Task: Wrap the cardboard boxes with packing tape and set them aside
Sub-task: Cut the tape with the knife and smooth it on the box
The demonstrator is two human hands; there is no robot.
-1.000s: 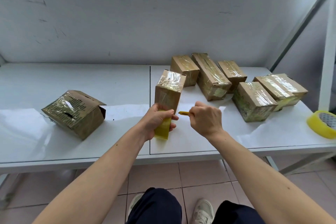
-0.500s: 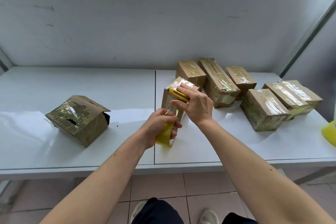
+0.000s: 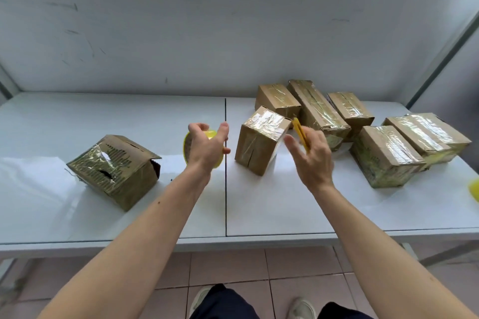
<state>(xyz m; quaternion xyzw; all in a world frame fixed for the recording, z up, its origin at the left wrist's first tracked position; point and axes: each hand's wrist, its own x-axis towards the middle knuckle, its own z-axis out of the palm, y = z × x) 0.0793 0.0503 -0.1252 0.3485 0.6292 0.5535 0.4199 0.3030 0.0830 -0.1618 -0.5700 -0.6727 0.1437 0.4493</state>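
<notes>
A taped cardboard box (image 3: 260,144) stands upright on the white table (image 3: 129,215), between my two hands and touched by neither. My left hand (image 3: 206,149) grips a yellow roll of packing tape (image 3: 190,147) just left of that box. My right hand (image 3: 312,160) holds a yellow box cutter (image 3: 300,133) to the box's right, its tip pointing up toward the box's top corner. A crumpled, partly taped box (image 3: 115,171) with an open flap lies at the left.
Several taped boxes (image 3: 388,158) are grouped at the back right of the table. A second yellow tape roll (image 3: 474,189) shows at the right edge. A white wall panel rises behind the table. Tiled floor and my shoes are below.
My left hand has pulled the tape roll away from the box to the left. My right hand has come off the box top and dropped to its right with the cutter.
</notes>
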